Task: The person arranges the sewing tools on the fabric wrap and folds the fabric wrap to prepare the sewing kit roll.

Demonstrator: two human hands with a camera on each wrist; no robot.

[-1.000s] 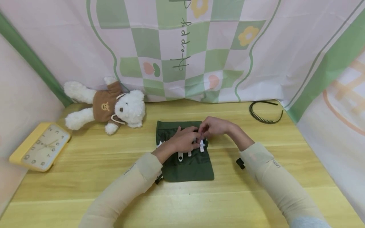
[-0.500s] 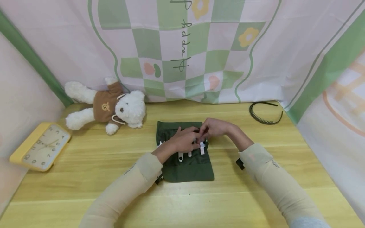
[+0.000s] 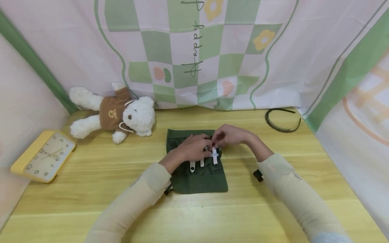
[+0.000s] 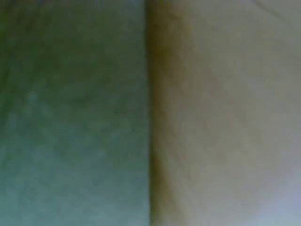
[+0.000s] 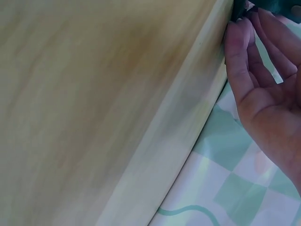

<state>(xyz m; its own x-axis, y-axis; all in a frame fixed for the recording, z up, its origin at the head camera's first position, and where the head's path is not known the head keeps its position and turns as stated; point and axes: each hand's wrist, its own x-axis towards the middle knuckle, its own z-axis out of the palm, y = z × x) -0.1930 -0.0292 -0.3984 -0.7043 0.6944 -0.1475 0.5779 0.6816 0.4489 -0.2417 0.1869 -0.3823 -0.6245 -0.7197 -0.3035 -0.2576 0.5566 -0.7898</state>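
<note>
A dark green fabric organizer (image 3: 200, 184) lies flat on the table, with several slim white items across its middle. My left hand (image 3: 194, 148) rests on it, back upward and fingers extended toward the right side. My right hand (image 3: 228, 135) pinches the upper end of a narrow white strip-like item (image 3: 215, 157) near the organizer's right edge; its kind is too small to tell. Beside it are a shorter white strip (image 3: 202, 163) and a white piece with a black dot (image 3: 192, 167). In the right wrist view, the thumb and fingers of my right hand (image 5: 270, 80) meet at green fabric (image 5: 277, 5).
A white plush bear (image 3: 121, 113) in a brown top lies at the back left, near a yellow clock (image 3: 45, 157). A dark toothed headband (image 3: 281, 129) sits at the back right. A checked curtain (image 3: 194, 44) hangs along the table's far edge.
My left hand has drawn back slightly to the left, uncovering more of the white strip-like item. The right hand stays at its upper end, with small finger movements.
</note>
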